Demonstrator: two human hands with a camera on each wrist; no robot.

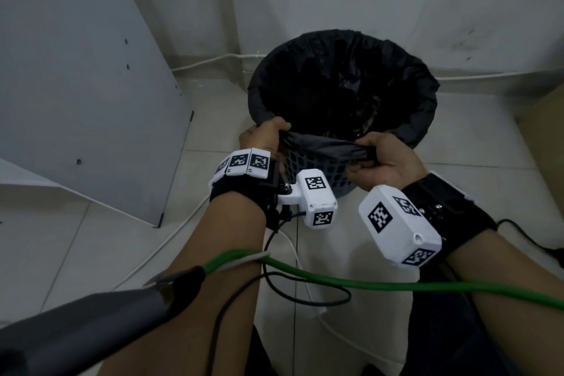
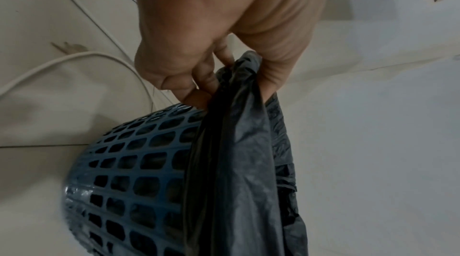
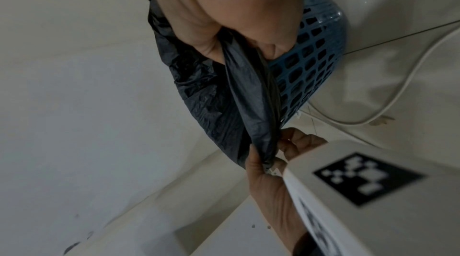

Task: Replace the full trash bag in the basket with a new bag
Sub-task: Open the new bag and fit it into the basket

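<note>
Pale floor tiles [image 1: 457, 143] and a white wall frame the corner where we crouch, a grey panel [image 1: 76, 70] leaning at far left. Our left hand [image 1: 262, 136] has its fingers curled tight round the near hem of the black trash bag [image 1: 323, 146], at the left side of the blue lattice basket [image 1: 323, 174]. Between our hands the hem is drawn into a taut band running left to right, across the near rim and lifted off it. Our right hand [image 1: 381, 159] clenches the band's other end. The rest of the bag's hem lies folded over the far rim, straight ahead of us. Both hands sit about equally near, so we judge the next pull goes up and toward us.
</note>
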